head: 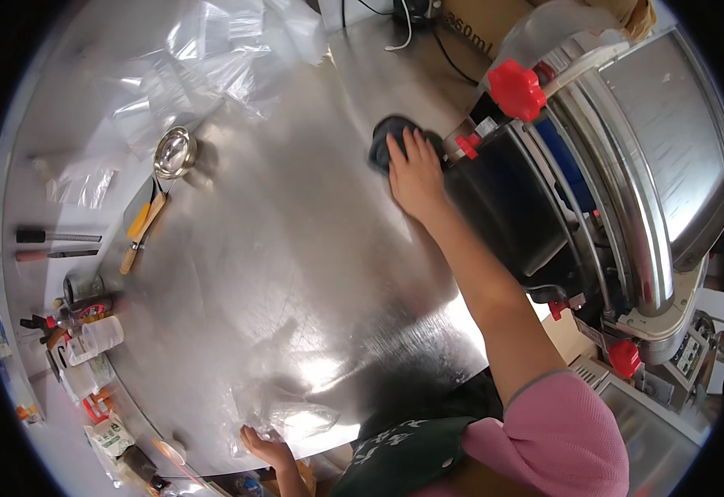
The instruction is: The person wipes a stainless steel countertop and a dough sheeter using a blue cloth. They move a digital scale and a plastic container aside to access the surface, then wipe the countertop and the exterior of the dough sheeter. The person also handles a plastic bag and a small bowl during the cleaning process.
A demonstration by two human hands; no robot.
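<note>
My right hand (418, 177) is pressed on a dark, bunched cloth (380, 146). The cloth lies on the stainless steel tabletop (287, 205), close beside a machine with steel rollers (638, 205). Near the table's front edge, my left hand (266, 448) has its fingers curled on a crumpled clear plastic bag (306, 417). Parts of those fingers blend with the clear film.
Red knobs (517, 90) stick out from the roller machine at the right. A metal bowl (175, 153) and a wooden-handled tool (130, 256) lie along the left edge. Clear plastic sheets (212, 56) cover the back left. Cups and packets, including a clear plastic cup (102, 335), line the left side.
</note>
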